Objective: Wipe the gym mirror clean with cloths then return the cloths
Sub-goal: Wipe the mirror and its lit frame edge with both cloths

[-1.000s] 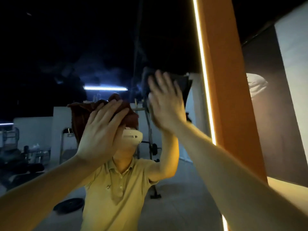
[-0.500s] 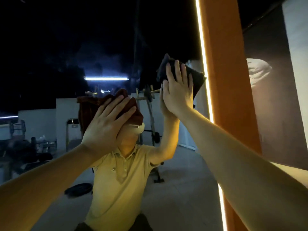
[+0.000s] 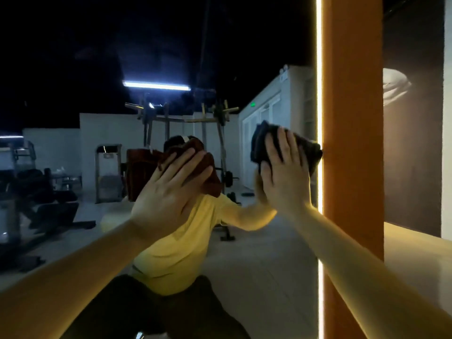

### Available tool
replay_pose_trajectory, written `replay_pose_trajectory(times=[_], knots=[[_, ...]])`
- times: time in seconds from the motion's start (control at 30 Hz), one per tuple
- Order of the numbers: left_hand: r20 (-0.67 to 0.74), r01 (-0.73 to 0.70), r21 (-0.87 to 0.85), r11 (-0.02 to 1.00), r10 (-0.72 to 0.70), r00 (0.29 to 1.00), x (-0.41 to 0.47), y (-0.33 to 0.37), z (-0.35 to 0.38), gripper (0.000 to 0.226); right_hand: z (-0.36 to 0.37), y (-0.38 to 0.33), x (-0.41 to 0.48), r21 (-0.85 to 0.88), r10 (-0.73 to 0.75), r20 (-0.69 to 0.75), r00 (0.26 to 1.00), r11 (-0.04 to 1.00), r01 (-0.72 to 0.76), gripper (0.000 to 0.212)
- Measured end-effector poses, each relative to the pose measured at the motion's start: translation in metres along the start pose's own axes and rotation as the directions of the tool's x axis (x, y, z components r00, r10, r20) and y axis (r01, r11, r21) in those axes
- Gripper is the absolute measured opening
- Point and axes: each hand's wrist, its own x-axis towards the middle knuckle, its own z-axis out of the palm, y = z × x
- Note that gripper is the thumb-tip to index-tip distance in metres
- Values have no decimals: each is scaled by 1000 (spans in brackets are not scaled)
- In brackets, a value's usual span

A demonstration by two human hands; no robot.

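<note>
Rust-brown cloth (image 3: 212, 179) lies against the gym mirror (image 3: 264, 260) under the left hand (image 3: 168, 192), whose fingers are spread straight and press it to the glass. The right hand (image 3: 283, 177), fingers likewise straight, presses a dark cloth (image 3: 309, 150) to the glass just beside the lit orange frame (image 3: 352, 118).

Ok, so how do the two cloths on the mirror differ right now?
Colour: the brown cloth under the left hand is reddish, while the black cloth under the right hand is almost black.
Place: the brown cloth sits out on the glass, while the black cloth is against the lit edge of the mirror.
Height: the black cloth is slightly higher than the brown cloth.
Shared: each is bunched and pressed to the mirror by straight fingers.
</note>
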Motion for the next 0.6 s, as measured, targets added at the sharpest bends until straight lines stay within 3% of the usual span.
replay_pose_trajectory(times=[0.07, 0.13, 0.27, 0.4, 0.47, 0.53, 0.6], knots=[[3, 4, 35, 999, -4, 1000, -4, 3, 0, 54, -6, -14, 47, 65, 200, -34, 979, 978, -197, 62], [-9, -1, 44, 999, 1, 1000, -6, 4, 1, 59, 1, -35, 57, 85, 235, -64, 970, 970, -229, 62], [-31, 19, 24, 1000, -18, 999, -14, 9, 3, 75, 31, -71, -40, 75, 39, -85, 996, 997, -32, 59], [-25, 11, 18, 1000, -11, 1000, -43, 22, 5, 80, 41, -68, -192, 25, -95, 158, 983, 995, 92, 57], [-33, -9, 27, 1000, 10, 999, -51, 26, 4, 79, 31, -56, -190, 21, -117, 231, 966, 993, 116, 54], [-35, -9, 31, 999, 10, 999, -52, 27, 3, 77, 19, -52, -134, -13, 9, 144, 990, 1000, -8, 53], [-39, 0, 16, 1000, 1, 999, -51, 28, 2, 74, 4, -54, -60, -6, 253, 45, 966, 967, -253, 57]])
